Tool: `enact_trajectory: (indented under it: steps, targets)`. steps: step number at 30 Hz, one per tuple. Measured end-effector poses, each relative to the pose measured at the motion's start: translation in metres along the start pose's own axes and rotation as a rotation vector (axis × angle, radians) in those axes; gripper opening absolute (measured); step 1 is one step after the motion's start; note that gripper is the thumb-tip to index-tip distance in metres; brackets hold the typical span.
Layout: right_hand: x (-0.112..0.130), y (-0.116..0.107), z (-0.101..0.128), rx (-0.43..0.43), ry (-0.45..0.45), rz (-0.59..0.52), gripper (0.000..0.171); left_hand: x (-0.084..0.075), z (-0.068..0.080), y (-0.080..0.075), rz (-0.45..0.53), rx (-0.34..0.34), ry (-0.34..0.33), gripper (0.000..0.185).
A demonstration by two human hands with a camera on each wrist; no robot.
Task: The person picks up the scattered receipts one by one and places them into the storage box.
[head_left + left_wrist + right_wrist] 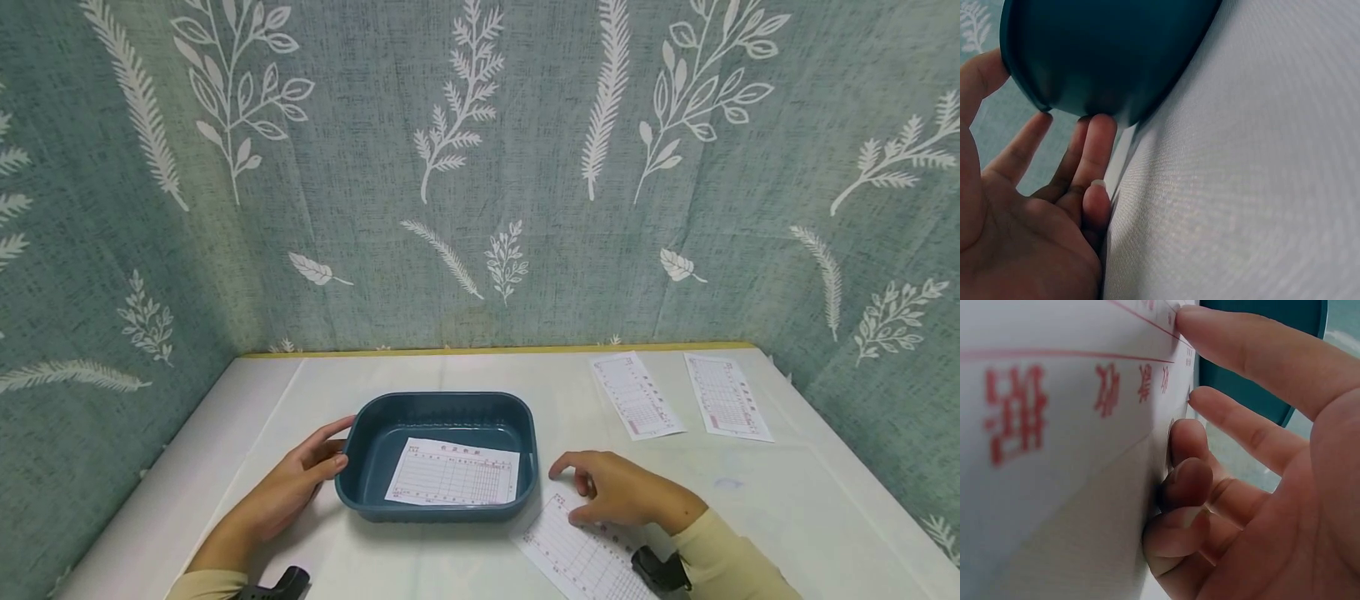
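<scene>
A dark teal rectangular tray point(442, 512) stands on the white table, with a printed paper slip point(453, 473) lying inside it. My left hand point(288, 487) rests against the tray's left end, thumb and fingers spread along its outside. In the left wrist view, the fingertips point(1102, 125) meet the teal wall. Right of the tray, my right hand point(626, 492) hovers low over another printed slip point(570, 550), the thumb at its surface and a gap between thumb and index finger. In the right wrist view, the remaining fingers curl loosely beside this slip point(1054, 412).
Two more printed slips, a left one point(637, 396) and a right one point(727, 398), lie apart at the back right of the table. A leaf-patterned cloth point(360, 167) hangs behind and along both sides. A yellow strip point(465, 351) marks the table's back edge.
</scene>
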State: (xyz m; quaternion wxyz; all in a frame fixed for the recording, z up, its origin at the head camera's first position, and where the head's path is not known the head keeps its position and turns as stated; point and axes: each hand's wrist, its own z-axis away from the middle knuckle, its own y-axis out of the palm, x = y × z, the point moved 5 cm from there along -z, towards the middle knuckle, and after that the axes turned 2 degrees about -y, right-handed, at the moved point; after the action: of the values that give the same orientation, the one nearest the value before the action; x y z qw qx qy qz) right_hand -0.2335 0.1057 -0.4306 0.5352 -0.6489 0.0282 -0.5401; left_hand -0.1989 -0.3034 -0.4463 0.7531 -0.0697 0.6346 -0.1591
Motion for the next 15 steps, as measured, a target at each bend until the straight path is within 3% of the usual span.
enact_trajectory:
  steps: [15]
  targets:
    - [-0.0016, 0.0017, -0.0003, -0.014, 0.011, 0.013, 0.045, -0.0001, -0.0002, -0.002, -0.037, -0.003, 0.015, 0.063]
